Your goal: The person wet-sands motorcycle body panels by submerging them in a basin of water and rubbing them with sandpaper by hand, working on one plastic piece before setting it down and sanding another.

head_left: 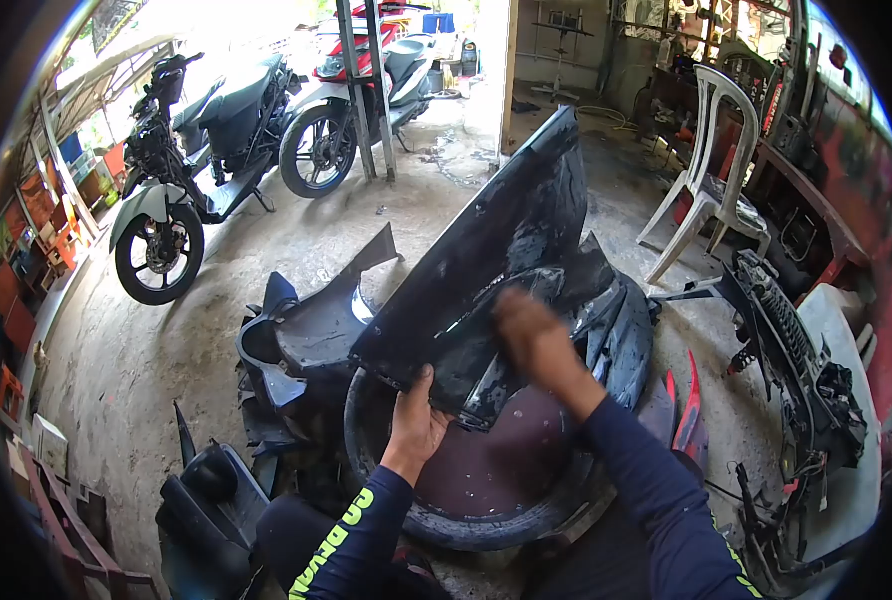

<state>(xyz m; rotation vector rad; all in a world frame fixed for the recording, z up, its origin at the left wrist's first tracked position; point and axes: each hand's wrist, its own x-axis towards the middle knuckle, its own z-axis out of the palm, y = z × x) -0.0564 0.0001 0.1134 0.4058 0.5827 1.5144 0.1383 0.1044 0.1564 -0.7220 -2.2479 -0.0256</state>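
That panel (511, 225) is black, all smeared with chalky grey patches. Both sleeves (656, 485) are navy, the left one (351, 535) lettered in lime yellow. The round board (506, 460) shows dark maroon speckled with white, ringed by a black tyre (486, 535). Over there I see a whitish chair (711, 195), a red-and-white scooter (406, 65), and blotchy grey-tan concrete floor (116, 350).

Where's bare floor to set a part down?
Concrete floor between the leftmost scooter and the grey fairing; also between the held black panel and the white chair. Crowded: around the tire, loose parts on both sides.
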